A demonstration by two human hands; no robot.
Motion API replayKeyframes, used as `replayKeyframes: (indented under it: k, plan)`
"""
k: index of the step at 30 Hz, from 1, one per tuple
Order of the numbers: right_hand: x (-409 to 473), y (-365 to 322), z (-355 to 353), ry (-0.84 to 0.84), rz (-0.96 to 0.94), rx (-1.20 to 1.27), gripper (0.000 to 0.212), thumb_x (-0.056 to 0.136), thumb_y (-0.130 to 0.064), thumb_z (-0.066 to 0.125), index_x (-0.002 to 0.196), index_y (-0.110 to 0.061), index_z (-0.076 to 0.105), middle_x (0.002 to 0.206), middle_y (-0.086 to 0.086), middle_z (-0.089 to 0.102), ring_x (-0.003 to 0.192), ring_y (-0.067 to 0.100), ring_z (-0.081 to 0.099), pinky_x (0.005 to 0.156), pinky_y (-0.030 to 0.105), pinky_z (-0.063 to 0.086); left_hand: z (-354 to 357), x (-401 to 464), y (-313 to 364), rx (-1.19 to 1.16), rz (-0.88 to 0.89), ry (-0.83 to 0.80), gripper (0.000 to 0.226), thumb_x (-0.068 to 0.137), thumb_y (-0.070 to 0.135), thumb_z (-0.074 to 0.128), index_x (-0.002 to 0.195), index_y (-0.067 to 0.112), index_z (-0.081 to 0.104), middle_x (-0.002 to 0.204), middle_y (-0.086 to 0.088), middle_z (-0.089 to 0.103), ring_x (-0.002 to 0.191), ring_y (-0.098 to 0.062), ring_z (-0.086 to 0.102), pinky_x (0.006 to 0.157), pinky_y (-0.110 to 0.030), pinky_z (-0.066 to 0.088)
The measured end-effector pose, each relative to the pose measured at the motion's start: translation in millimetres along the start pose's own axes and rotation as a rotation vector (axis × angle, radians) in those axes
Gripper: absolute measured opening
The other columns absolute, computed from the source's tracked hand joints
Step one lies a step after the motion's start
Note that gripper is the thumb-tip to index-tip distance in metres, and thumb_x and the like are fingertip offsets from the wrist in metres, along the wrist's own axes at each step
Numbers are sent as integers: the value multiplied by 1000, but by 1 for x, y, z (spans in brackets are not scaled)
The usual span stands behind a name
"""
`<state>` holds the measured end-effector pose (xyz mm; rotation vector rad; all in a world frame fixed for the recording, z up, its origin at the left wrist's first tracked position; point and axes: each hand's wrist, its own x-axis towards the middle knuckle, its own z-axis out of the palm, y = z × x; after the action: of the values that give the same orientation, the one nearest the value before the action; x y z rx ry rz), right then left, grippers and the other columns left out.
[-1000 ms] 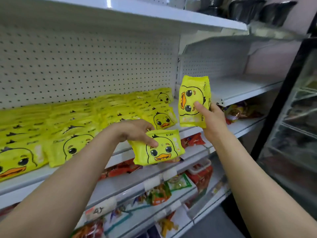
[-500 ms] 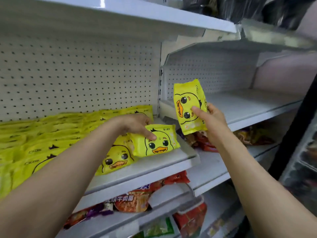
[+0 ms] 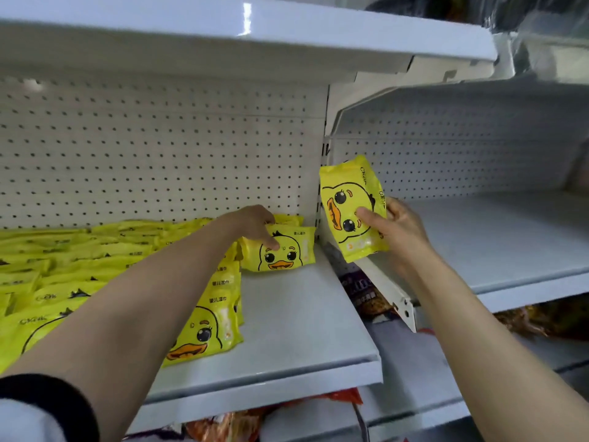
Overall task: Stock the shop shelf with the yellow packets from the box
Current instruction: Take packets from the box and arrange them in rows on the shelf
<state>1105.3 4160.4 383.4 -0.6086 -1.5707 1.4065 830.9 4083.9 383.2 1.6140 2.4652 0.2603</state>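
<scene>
My left hand grips a yellow duck packet that rests on the white shelf near its back right corner, against the pegboard. My right hand holds a second yellow duck packet upright in the air, just right of the shelf divider. Rows of the same yellow packets cover the left part of the shelf, with one stack reaching the front. The box is not in view.
A bare strip of shelf lies right of the stacks. The neighbouring shelf on the right stands slightly higher. An upper shelf overhangs the hands. Lower shelves hold red and orange snack bags.
The view has moved closer and up. My left hand has pushed its packet from the front edge back onto the shelf's rear right corner. My right hand still holds its packet upright.
</scene>
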Motion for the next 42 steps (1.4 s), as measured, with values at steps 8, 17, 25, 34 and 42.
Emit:
replayKeyframes:
  k: [8,17,25,34,42]
  plan:
    - [18,5,15,-42,34,72,38,83,-7,76,118,-5,63,107,9,75,88,23,74,66,29,59,16,31,-24,40,-25,27,83,76,42,79,146,19,40,148,-4,38,136,-25,36,106,-36,36]
    - [21,0,32,-40,42,87,37,81,-6,77,116,-5,65,104,10,75,84,22,74,69,32,61,28,37,-37,2,76,196,66,62,32,90,113,18,53,112,-2,53,103,-22,51,82,-34,45]
    - [22,3,55,-97,67,82,35,79,-6,78,112,-11,67,101,6,76,85,21,74,71,33,60,40,37,-52,51,197,311,63,64,41,86,113,19,52,103,2,48,97,-19,48,82,-35,46]
    - [38,18,69,-320,195,-422,37,71,-11,87,103,-14,68,98,3,74,80,15,72,67,26,58,-5,10,-49,-566,87,417,40,95,55,48,107,20,63,106,3,65,99,-18,60,81,-31,50]
    - [59,48,107,-638,21,-1158,60,70,-33,88,124,-26,64,120,-6,64,113,16,58,97,30,48,-2,-22,-23,-209,275,-23,48,71,50,80,113,35,62,108,14,65,102,-6,58,87,-27,47]
